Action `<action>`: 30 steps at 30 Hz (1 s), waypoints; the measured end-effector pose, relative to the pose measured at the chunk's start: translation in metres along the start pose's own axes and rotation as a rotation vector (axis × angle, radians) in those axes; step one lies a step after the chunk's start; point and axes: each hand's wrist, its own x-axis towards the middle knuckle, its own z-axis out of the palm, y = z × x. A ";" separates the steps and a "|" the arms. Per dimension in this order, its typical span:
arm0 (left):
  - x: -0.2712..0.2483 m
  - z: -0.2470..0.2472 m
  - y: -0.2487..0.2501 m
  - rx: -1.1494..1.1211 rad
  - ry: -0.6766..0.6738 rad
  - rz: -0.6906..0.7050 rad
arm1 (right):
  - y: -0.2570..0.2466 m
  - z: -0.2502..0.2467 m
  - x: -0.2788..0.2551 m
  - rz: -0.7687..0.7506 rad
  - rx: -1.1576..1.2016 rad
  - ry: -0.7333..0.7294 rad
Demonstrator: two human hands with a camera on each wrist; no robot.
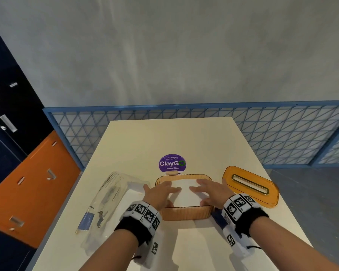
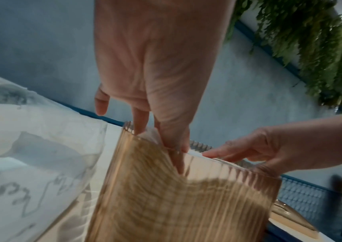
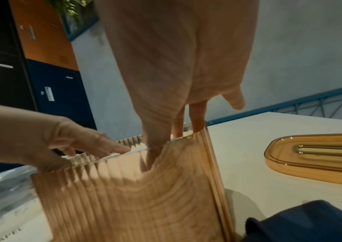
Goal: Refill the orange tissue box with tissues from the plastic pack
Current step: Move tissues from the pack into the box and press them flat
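The orange ribbed tissue box (image 1: 186, 213) stands open at the middle of the table, with a white stack of tissues (image 1: 184, 189) inside it. My left hand (image 1: 164, 192) and right hand (image 1: 204, 192) lie side by side on the stack, fingers straight and pressing down. Each thumb reaches down inside the near wall, seen through the box (image 2: 186, 204) (image 3: 134, 196). The orange slotted lid (image 1: 250, 186) lies flat to the right of the box. The clear plastic pack (image 1: 108, 202) lies to the left, crumpled, with some white tissue showing inside.
A purple round sticker (image 1: 172, 162) is on the table (image 1: 184, 137) behind the box. A dark blue item (image 3: 300, 226) sits by the box's near right corner. Orange and dark lockers (image 1: 27, 182) stand to the left, and a blue mesh railing (image 1: 282, 133) runs behind.
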 end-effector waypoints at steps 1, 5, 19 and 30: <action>0.002 -0.001 -0.001 -0.003 -0.031 -0.013 | 0.000 0.000 0.004 0.009 0.007 -0.028; 0.008 0.001 0.001 0.018 -0.050 -0.021 | -0.004 0.005 0.013 0.045 0.044 -0.070; -0.044 0.066 -0.072 -0.250 0.159 -0.599 | 0.010 0.023 -0.002 0.053 0.330 0.606; -0.029 0.082 -0.052 -0.007 0.004 -0.663 | 0.003 0.034 0.002 0.123 0.395 0.312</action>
